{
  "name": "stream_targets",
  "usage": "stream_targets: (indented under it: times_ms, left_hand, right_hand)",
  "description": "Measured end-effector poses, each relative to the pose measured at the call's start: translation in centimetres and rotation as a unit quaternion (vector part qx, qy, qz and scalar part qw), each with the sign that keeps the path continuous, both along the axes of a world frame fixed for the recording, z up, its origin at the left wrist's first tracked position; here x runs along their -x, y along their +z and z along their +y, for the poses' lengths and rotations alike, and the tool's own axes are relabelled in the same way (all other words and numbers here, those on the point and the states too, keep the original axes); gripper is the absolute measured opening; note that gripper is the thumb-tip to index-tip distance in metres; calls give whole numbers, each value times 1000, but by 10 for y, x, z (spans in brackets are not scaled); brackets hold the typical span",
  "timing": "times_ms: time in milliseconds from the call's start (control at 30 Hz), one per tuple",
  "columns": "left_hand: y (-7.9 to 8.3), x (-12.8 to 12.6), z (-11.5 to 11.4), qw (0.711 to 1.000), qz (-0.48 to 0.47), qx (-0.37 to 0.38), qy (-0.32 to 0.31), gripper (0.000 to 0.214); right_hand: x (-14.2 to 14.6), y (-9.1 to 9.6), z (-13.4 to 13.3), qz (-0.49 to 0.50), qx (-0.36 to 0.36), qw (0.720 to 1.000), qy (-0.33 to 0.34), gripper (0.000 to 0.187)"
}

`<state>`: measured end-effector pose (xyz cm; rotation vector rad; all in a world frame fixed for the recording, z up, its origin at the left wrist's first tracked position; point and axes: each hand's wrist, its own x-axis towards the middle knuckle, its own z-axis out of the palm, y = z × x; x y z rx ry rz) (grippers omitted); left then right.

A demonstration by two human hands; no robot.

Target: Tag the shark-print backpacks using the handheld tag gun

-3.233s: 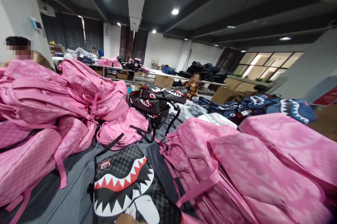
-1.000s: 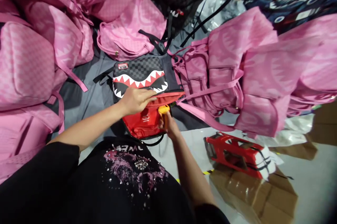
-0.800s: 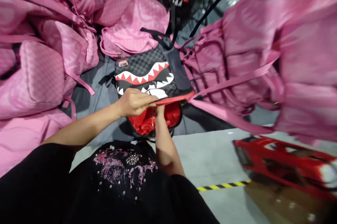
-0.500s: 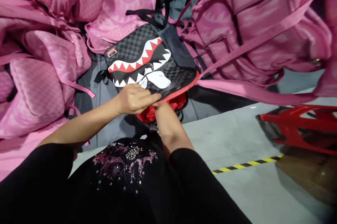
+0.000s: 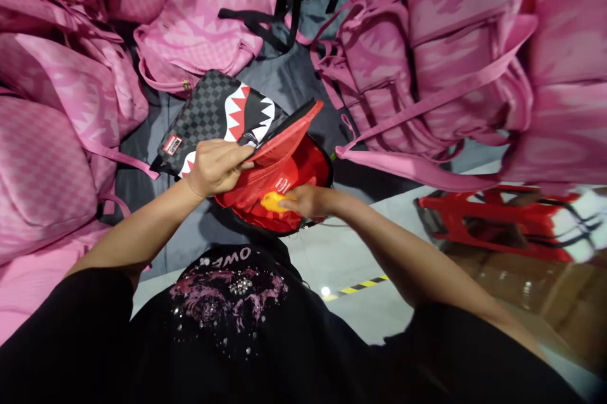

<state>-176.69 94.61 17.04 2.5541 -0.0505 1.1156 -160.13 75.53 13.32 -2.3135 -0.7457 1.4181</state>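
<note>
A black checkered backpack (image 5: 215, 114) with a red-and-white shark mouth lies on the grey table (image 5: 279, 78), its flap lifted to show the red lining (image 5: 303, 167). My left hand (image 5: 215, 165) is closed on the edge of that flap and holds it up. My right hand (image 5: 306, 200) reaches into the red opening, fingers pinched on a small yellow object (image 5: 271, 202). Both forearms come in from below, over my black printed shirt.
Pink backpacks are heaped on the left (image 5: 57, 113), at the back (image 5: 203, 18) and on the right (image 5: 455, 69), with long pink straps trailing. A red plastic stool (image 5: 493, 227) sits on cardboard at the right. Yellow-black floor tape (image 5: 358, 285) runs below.
The view dropped from the room to the table. The black backpack has turned and its flap is lifted wider; my right hand has come out to the opening's edge with the yellow object showing.
</note>
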Motion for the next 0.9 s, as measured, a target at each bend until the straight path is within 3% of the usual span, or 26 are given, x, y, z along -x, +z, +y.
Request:
stream_targets:
  times_ms: [67, 133, 200, 300, 400, 533, 667, 767, 900]
  left_hand:
    - [4, 0, -10, 1000, -8, -1, -23, 27]
    - [6, 1, -13, 999, -6, -12, -32, 26]
    - [5, 3, -9, 1000, 2, -13, -5, 30]
    - [0, 8, -1, 997, 24, 5, 68, 35]
    - [-3, 8, -3, 998, 39, -14, 55, 30]
    - [3, -3, -14, 997, 18, -70, 33, 26]
    - [12, -12, -19, 995, 68, -63, 32, 32]
    - [22, -17, -26, 994, 112, 5, 0, 35]
    - [32, -29, -24, 985, 156, 65, -44, 42]
  right_hand:
    - [-23, 17, 10, -126, 44, 987, 88, 45]
    - [-37, 21, 25, -271, 61, 956, 98, 47]
    - [-42, 17, 33, -331, 84, 934, 109, 46]
    - [-35, 13, 18, -341, 125, 917, 166, 46]
    - [-21, 26, -23, -312, 200, 911, 184, 51]
    - [4, 51, -77, -325, 272, 895, 140, 47]
    - [32, 54, -116, -347, 305, 882, 91, 41]
    - [41, 46, -117, -340, 299, 890, 63, 38]
    - [34, 34, -85, -353, 215, 905, 104, 38]
